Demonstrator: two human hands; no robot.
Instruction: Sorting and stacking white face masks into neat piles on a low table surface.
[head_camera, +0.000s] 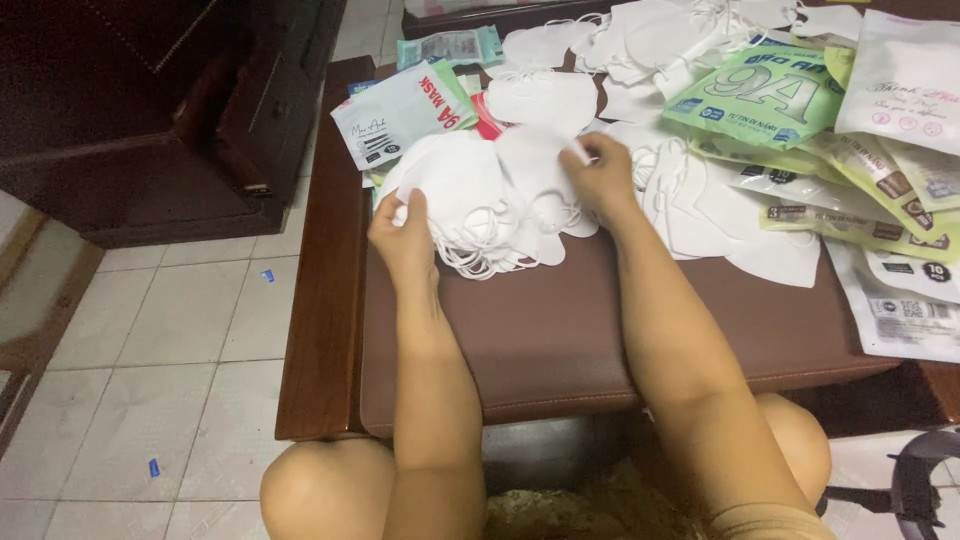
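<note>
The left hand (400, 232) pinches the near-left edge of a stack of white face masks (480, 205) on the brown surface (560, 330). The right hand (600, 175) grips its top mask; mask count unclear. Several printed pouches (760, 95) lie right.

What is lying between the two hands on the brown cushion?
In the head view, a stack of white face masks lies between the left hand and the right hand; both grip it.
</note>
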